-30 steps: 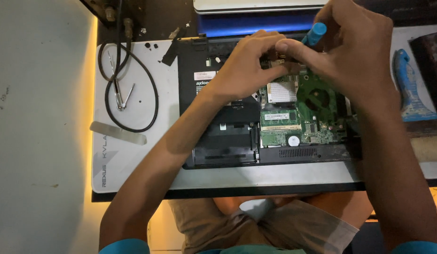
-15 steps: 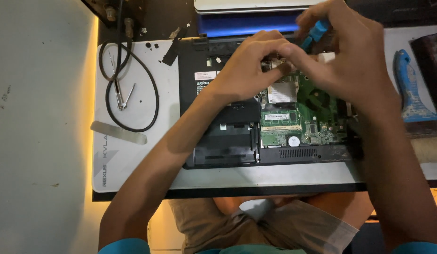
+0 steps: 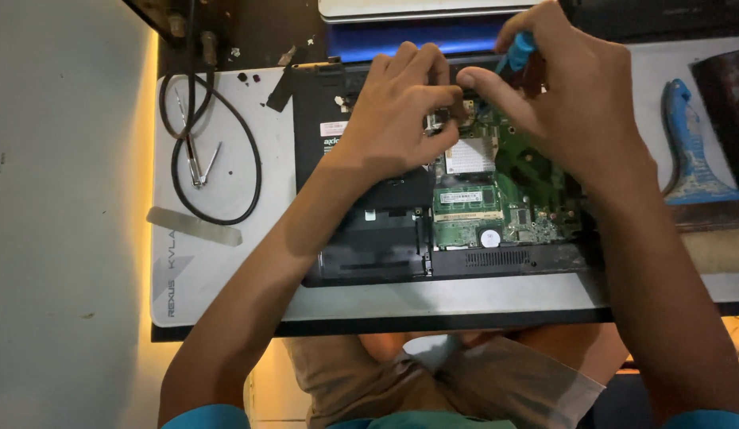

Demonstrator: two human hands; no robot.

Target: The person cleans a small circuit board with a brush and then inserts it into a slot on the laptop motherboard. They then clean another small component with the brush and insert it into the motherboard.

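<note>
Both hands are sitting slightly differently than a second ago, the right hand having tipped the blue-handled screwdriver a little leftward while the left hand is keeping its spot over the board. Nearest the camera, the person's lap and forearms are framing the front edge of the table, where a pale work mat is lying. On it, an opened black laptop base is exposing its green circuit board. Farther in, the left hand is pinching a small part at the board's upper area, fingertips closed together, and the right hand is clamped around the screwdriver, its tip hidden behind the fingers. By appearance a screw is being worked there; the next move probably calls for keeping the driver upright and the part steady. Beyond, a black cable loop and tweezers are resting at left, a blue-handled scraper at right.
</note>
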